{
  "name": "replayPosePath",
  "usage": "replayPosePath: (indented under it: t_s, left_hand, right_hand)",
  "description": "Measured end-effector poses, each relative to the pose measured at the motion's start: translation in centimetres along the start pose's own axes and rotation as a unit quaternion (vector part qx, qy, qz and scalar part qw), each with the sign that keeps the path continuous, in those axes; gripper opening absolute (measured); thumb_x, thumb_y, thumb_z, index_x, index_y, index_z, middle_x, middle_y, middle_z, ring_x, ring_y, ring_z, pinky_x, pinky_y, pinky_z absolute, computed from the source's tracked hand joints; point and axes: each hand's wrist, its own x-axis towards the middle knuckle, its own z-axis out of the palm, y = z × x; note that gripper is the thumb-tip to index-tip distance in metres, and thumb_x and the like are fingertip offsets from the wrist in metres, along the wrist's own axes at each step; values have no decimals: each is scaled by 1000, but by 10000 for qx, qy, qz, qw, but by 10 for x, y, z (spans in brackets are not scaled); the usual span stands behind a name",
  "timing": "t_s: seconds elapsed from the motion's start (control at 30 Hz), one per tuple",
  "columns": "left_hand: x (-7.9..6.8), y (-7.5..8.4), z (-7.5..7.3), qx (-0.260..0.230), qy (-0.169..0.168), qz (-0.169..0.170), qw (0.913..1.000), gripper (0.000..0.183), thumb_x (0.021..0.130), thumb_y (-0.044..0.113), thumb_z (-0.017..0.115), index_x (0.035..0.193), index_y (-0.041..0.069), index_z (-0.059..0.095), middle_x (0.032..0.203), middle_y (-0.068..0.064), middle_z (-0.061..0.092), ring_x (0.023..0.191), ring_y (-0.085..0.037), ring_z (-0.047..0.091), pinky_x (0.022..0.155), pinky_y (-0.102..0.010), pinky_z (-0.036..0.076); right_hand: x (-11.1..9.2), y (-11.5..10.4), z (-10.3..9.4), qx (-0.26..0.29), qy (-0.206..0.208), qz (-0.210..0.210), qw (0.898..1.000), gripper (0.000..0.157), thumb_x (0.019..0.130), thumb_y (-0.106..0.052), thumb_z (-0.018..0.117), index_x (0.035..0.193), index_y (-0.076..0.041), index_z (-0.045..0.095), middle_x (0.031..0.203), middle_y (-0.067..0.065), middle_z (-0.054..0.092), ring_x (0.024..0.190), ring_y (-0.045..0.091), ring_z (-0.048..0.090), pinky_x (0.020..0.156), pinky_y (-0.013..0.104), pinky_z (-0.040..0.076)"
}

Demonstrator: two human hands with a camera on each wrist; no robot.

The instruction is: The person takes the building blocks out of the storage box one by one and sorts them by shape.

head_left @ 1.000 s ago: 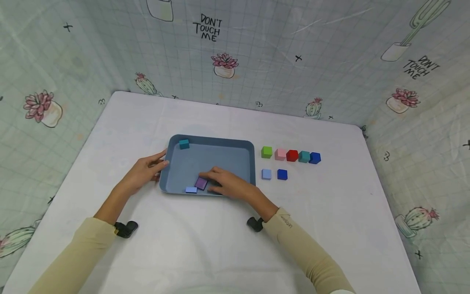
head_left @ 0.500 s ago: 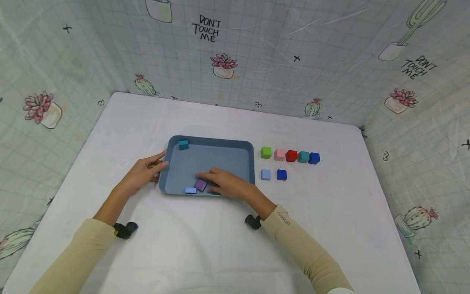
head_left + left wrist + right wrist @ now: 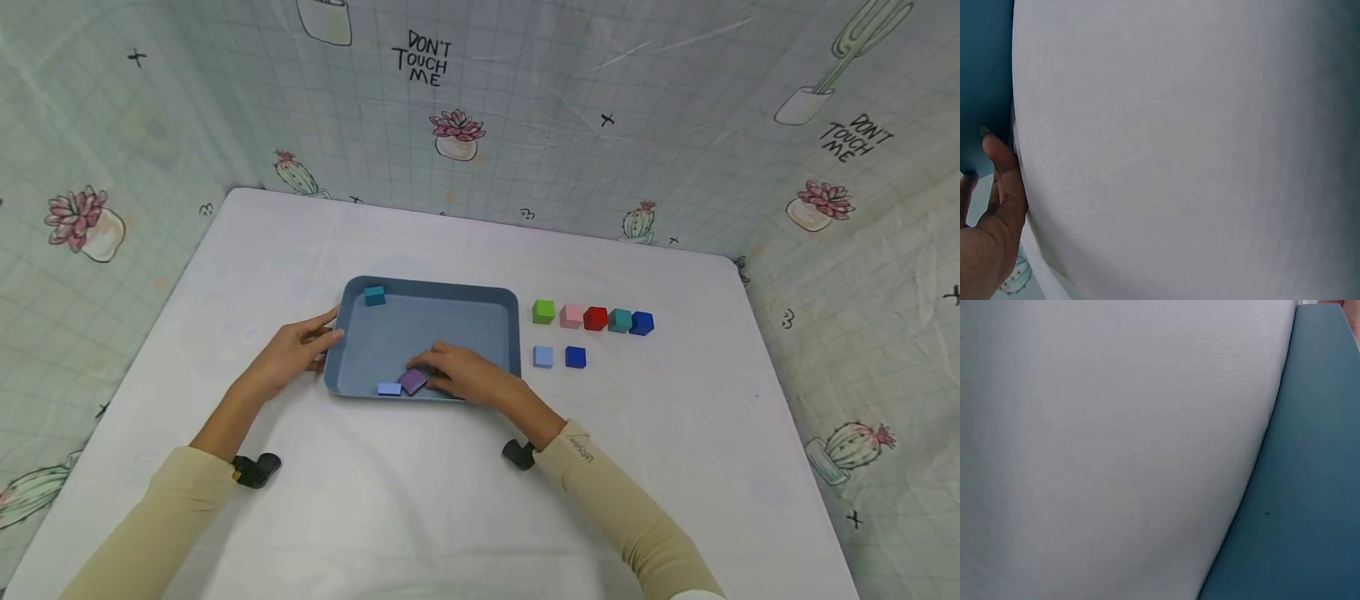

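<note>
A shallow blue-grey tray (image 3: pixel 442 312) lies on the white table. My left hand (image 3: pixel 292 354) grips its left edge, thumb over the rim and fingers at the outer side; in the left wrist view the thumb and fingers of the left hand (image 3: pixel 1004 206) lie against the tray wall (image 3: pixel 985 75). Inside the tray, near the front, my right hand (image 3: pixel 468 372) pinches a purple block (image 3: pixel 412 382), index fingertip at its far edge and thumb at its right side. Left of it a light blue block (image 3: pixel 389 389) lies against the front wall. A teal block (image 3: pixel 374 296) sits in the back left corner.
Right of the tray a row of cubes stands: green (image 3: pixel 543 312), pink (image 3: pixel 572 316), red (image 3: pixel 596 318), teal (image 3: pixel 619 320) and blue (image 3: pixel 642 323). Nearer lie a light blue cube (image 3: pixel 543 357) and a dark blue cube (image 3: pixel 575 357). A printed cloth (image 3: pixel 525 167) hangs behind.
My right fingers lifted off slightly, then came back in around the purple block, which has turned a little and shifted slightly right. The left hand stays at the tray's edge.
</note>
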Motion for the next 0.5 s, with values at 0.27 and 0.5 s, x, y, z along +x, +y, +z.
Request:
replayPosePath:
  t_s: [0.27,0.5]
  left_hand:
    - [-1,3,-1,16,6,1,10000,63,97,37,53,150,17,25,137,-27,40,112,-39,52,73,-31,53]
    - [-2,5,-2,0,-2,8,10000,62,97,34,53,150,17,25,136,-27,41,111,-40,52,73,-30,53]
  right_hand:
    - [0,-1,-3,58,104,23,9999,33,94,-19,61,126,-15,59,101,0,56,83,8,50,70,16,43]
    - [0,1,-1,36,167,-45,9998,33,92,-19,63,125,-14,59,94,-2,53,78,7,48,66,14,42]
